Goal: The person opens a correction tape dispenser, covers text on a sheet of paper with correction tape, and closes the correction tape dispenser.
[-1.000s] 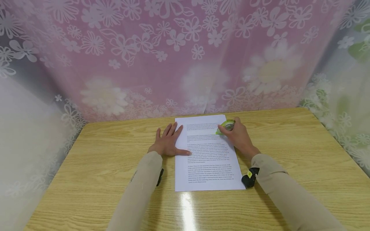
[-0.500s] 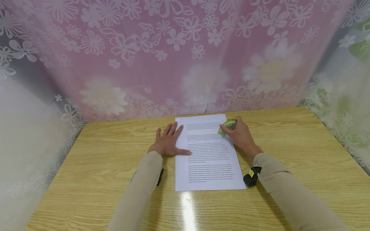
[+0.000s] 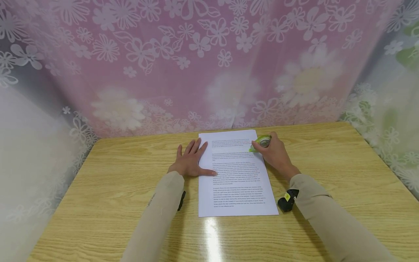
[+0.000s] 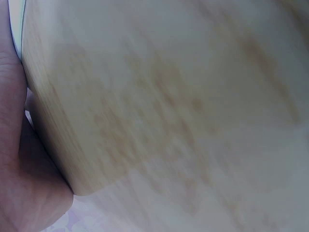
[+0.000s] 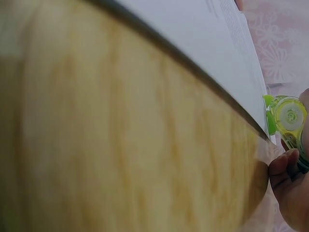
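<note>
Printed white paper [image 3: 235, 178] lies on the wooden table, its text lines running across. The left hand [image 3: 189, 162] rests spread at its left edge, thumb reaching onto the text. Between thumb and fingers, the right hand [image 3: 275, 154] pinches a green correction tape dispenser [image 3: 264, 141] near the paper's upper right edge, its tip at the paper. In the right wrist view the dispenser [image 5: 289, 115] shows a pale round reel and a green tip at the sheet's edge, with the right hand [image 5: 292, 193] around it. Only part of the left hand [image 4: 24, 145] shows in the left wrist view.
The wooden table [image 3: 124, 189] extends around the paper and meets a pink floral curtain [image 3: 183, 72] at its back edge. Pale floral curtains hang at both sides. A black wrist device [image 3: 288, 200] sits at the right cuff, near the paper's lower right corner.
The right hand and the green dispenser have moved a little to the right across the upper part of the paper. The left hand has stayed in place.
</note>
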Tool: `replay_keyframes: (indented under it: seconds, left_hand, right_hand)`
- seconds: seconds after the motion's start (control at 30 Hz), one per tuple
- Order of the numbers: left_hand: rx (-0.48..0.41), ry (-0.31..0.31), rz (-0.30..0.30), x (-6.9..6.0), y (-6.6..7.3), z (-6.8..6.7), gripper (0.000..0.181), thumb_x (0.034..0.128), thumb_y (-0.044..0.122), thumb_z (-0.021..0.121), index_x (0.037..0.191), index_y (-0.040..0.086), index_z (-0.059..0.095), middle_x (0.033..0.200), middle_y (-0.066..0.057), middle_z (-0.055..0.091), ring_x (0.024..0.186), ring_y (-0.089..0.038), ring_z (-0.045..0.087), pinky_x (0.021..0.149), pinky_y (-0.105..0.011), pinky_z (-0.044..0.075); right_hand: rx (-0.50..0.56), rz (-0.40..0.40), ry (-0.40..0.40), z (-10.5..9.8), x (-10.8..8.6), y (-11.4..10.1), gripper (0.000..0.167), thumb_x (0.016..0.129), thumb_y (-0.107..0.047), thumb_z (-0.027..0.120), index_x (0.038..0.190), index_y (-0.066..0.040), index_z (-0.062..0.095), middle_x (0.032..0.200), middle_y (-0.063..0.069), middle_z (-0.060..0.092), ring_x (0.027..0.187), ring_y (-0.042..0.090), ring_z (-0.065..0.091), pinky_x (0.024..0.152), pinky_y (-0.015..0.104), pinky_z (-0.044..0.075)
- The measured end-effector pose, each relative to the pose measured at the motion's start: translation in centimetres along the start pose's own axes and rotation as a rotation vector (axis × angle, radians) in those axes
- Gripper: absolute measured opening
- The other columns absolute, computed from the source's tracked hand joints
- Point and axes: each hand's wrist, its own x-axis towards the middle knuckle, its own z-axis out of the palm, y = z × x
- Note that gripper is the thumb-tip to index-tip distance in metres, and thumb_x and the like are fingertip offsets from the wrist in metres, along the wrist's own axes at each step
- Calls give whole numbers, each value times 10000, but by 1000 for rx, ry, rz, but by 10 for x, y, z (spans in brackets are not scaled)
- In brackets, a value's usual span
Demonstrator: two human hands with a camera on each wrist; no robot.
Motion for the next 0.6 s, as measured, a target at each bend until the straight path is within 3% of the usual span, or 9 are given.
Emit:
replay_keyframes:
  seconds: [0.23, 0.6]
  left_hand:
    - [1, -13, -8, 6, -4, 6, 1209, 631, 909, 475, 1536, 312, -62, 1583, 27, -156, 1437, -188, -126, 1081, -584, -81]
    - [12, 8, 6, -1, 1, -1, 1175, 672, 872, 498, 1548, 279, -14, 1592, -7, -100, 1446, -223, -67, 1085, -602, -35]
  right_hand:
    - [4, -5, 8, -3, 0, 0, 625, 908, -449, 610, 1175, 63, 371, 920, 193, 559, 735, 274, 557, 611, 337, 460]
    - [59, -12, 5, -8, -4, 5, 627, 908, -443, 614, 1179, 62, 359, 946, 199, 548, 748, 278, 560, 614, 333, 469]
